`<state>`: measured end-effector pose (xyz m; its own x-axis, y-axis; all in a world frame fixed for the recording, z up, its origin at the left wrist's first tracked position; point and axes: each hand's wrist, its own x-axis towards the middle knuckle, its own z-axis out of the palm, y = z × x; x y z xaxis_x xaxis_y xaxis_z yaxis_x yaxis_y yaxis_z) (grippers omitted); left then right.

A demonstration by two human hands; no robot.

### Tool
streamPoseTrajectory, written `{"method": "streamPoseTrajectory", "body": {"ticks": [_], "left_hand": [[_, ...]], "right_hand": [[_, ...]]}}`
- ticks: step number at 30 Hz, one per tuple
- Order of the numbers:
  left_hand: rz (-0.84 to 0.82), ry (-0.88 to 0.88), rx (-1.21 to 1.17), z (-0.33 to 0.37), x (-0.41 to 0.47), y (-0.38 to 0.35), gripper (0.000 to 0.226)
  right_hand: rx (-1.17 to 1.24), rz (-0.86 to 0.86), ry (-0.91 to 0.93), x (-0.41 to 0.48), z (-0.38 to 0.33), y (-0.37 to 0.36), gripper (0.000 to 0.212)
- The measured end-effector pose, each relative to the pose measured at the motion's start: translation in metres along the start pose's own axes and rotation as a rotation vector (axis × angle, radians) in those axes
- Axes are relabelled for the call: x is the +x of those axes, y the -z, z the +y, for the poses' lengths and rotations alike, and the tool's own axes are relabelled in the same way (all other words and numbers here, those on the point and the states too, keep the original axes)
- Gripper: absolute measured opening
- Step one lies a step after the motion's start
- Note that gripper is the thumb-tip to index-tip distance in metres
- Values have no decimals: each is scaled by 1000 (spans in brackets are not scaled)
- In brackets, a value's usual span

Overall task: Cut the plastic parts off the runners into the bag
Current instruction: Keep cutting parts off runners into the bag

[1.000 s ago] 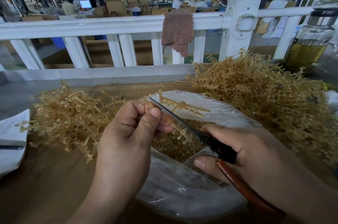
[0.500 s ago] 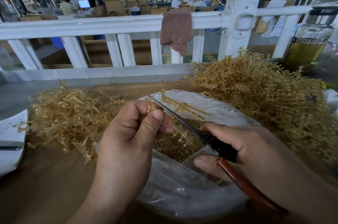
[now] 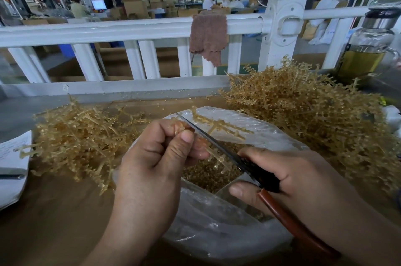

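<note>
Runner (image 3: 219, 124), amber and branching, sits pinched in my left hand (image 3: 156, 157) above the crinkled clear bag (image 3: 217, 226) holding small cut parts (image 3: 206, 176). My right hand (image 3: 303, 179) grips red-handled scissors (image 3: 263, 178), thin blades crossing it. On the brown worktop (image 3: 54, 211), a left heap (image 3: 82, 135) and a bigger right heap (image 3: 303, 114) flank the bag. Beyond, a white railing (image 3: 130, 29) carries one brown cloth (image 3: 208, 35).

Bag (image 3: 217, 229) sits mid-tabletop (image 3: 54, 222) with cut parts (image 3: 204, 176) inside it. One heap of runners (image 3: 82, 142) is to its left, and a bigger heap (image 3: 303, 114) is behind it to the right. Papers (image 3: 10, 157) lie at the far left edge. Behind it all runs a railing (image 3: 108, 31) with a cloth (image 3: 208, 35) draped over it, and a jar (image 3: 366, 48) stands far right.
</note>
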<state>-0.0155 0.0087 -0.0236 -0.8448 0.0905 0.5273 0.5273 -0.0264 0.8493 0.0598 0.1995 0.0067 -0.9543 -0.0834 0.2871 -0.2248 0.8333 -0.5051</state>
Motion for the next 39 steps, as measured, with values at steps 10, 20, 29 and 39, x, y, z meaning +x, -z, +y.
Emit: {"method": "streamPoseTrajectory", "body": {"ticks": [10,20,29,39], "left_hand": [[-3,87,-107,3,0,0,31],[45,57,-78,1,-1,0,19],[58,57,-116,-1,-1,0,17],[74,81,-104,3,0,-1,18]], "right_hand": [[-116,12,-4,0,0,2,55],[-130,36,11,1,0,1,56],[-122,48,31,-1,-3,-3,45],[-107,100,74,-1,-3,-4,49]]}}
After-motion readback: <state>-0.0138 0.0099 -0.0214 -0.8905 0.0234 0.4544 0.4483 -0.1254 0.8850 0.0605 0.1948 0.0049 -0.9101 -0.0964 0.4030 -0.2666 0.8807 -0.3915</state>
